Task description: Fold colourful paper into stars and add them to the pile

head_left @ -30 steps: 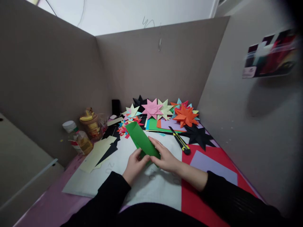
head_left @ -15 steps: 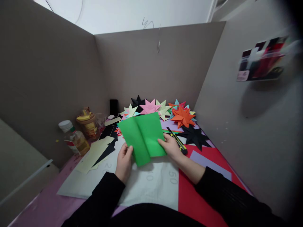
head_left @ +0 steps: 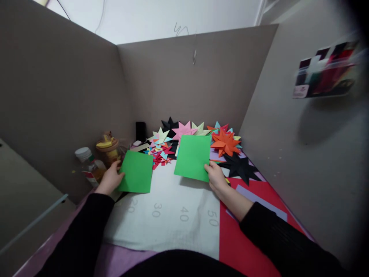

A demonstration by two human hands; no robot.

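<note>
Grey partitions [head_left: 196, 88], hands [head_left: 217, 177] each pinching a green sheet [head_left: 192, 157]; bottle [head_left: 90, 167] partly covered, wall pictures [head_left: 327, 73] blurred

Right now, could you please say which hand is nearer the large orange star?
Right: the right hand is in front of the large orange star; the left hand is far to its left.

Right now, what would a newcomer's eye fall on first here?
A bright green sheet in the left hand and another green sheet in the right hand stand out first, with a pale numbered mat below. Behind them, colourful paper stars crowd the back, a vivid orange star toward the right.
</note>
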